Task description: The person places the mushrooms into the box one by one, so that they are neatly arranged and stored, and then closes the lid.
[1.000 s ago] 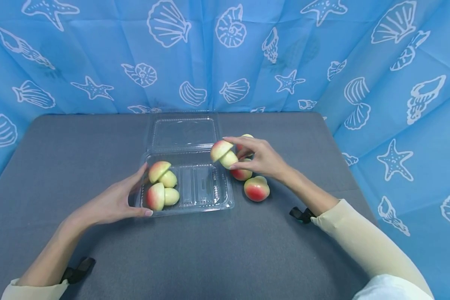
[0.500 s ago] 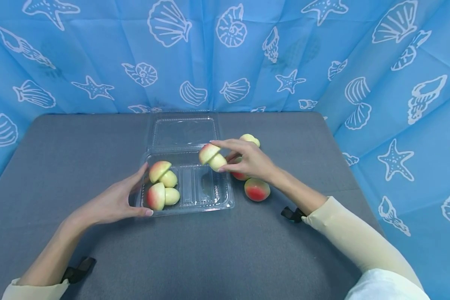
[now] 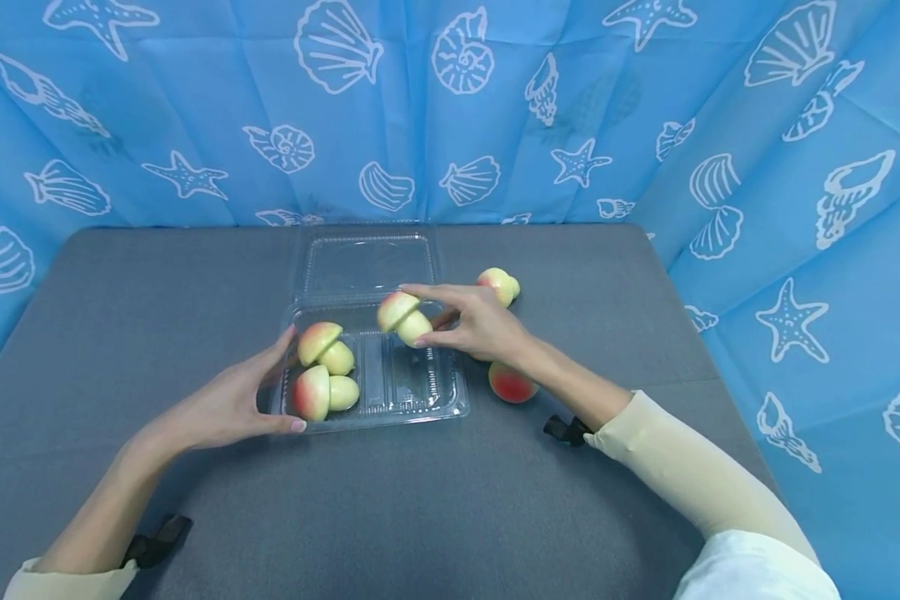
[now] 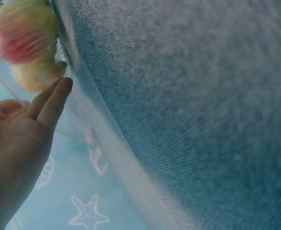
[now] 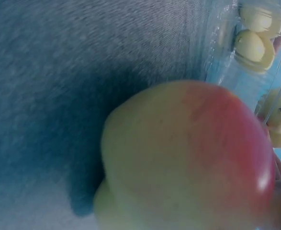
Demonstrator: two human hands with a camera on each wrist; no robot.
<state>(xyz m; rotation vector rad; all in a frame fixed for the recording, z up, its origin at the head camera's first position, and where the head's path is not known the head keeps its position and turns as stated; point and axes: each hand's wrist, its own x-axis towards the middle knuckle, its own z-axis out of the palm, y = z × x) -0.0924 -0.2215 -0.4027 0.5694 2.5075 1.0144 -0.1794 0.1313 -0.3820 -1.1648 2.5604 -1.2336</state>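
Observation:
My right hand point(image 3: 483, 321) pinches a toy mushroom point(image 3: 397, 310), pale yellow with a red-tinged cap, above the right part of a clear plastic clamshell container point(image 3: 375, 371). The held mushroom is tilted, cap toward the upper left. Two similar mushrooms, one farther back point(image 3: 318, 342) and one nearer me point(image 3: 311, 393), lie in the container's left part. Around the container's left side my left hand point(image 3: 228, 404) is spread, thumb by the front corner. Its straight fingers point(image 4: 56, 103) touch the clear wall in the left wrist view.
Right of the container, a loose mushroom point(image 3: 499, 286) lies at the back and another point(image 3: 512, 383) at the front, which looms large in the right wrist view. The right hand hides the spot between. The raised lid point(image 3: 367, 262) points backward. A blue shell-patterned curtain point(image 3: 450, 125) borders the grey table point(image 3: 390, 517).
My right hand has carried its mushroom leftward from beside the container's right edge to over its inside, uncovering the loose mushroom at the back. The left hand has stayed put.

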